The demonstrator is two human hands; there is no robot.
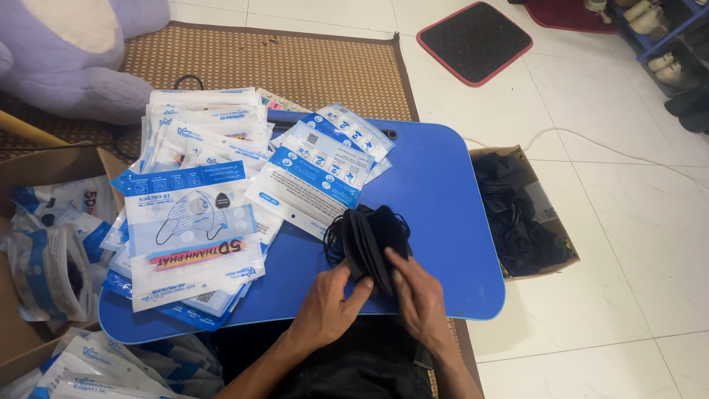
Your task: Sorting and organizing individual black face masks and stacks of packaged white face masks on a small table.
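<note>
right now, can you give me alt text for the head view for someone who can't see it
Both hands, the left hand and the right hand, hold a stack of black face masks over a blue lap table. Piles of blue and white mask packets cover the table's left side, and a cardboard box of black masks sits on the tiled floor to the right.

On the lap table [443,192], packets [199,214] lie left, masks [373,240] near the front edge, a box [524,214] on the floor right.
</note>
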